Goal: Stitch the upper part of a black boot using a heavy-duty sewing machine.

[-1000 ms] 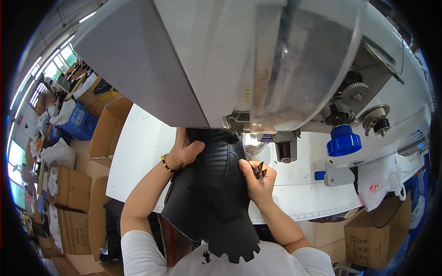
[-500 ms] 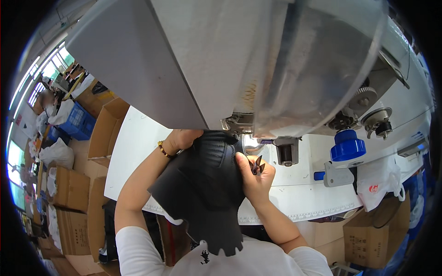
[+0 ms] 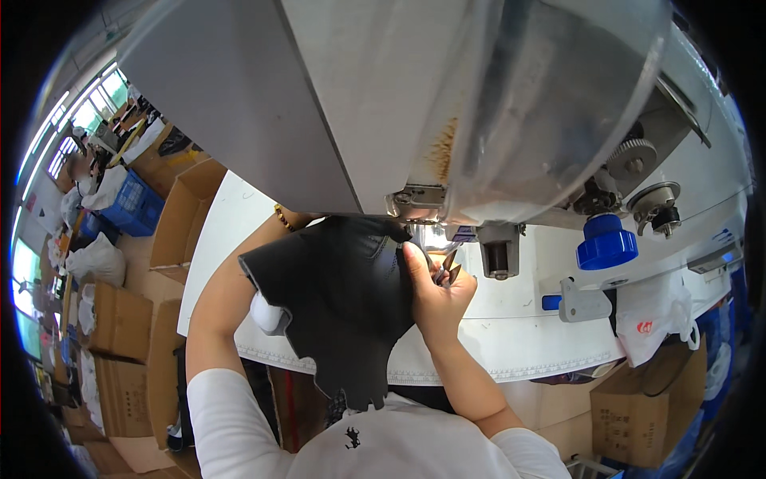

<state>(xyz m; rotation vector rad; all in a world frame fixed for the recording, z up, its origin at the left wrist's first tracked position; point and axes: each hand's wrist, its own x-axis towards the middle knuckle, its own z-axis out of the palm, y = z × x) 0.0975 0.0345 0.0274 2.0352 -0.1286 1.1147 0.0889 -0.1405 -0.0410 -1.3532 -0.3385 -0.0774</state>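
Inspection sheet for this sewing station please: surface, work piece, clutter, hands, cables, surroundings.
Surface: white table, front edge lined with a measuring strip.
Job's things: black leather piece, scalloped lower edge, held up under the sewing machine head.
Clutter: blue knob; white plastic bag hanging at the right.
Hands: right hand pinches the piece's edge, a small tool in its grip; left hand hidden behind the piece, left forearm visible.
Cables: nothing seen.
Surroundings: cardboard boxes on the left floor, blue crate, windows far left.
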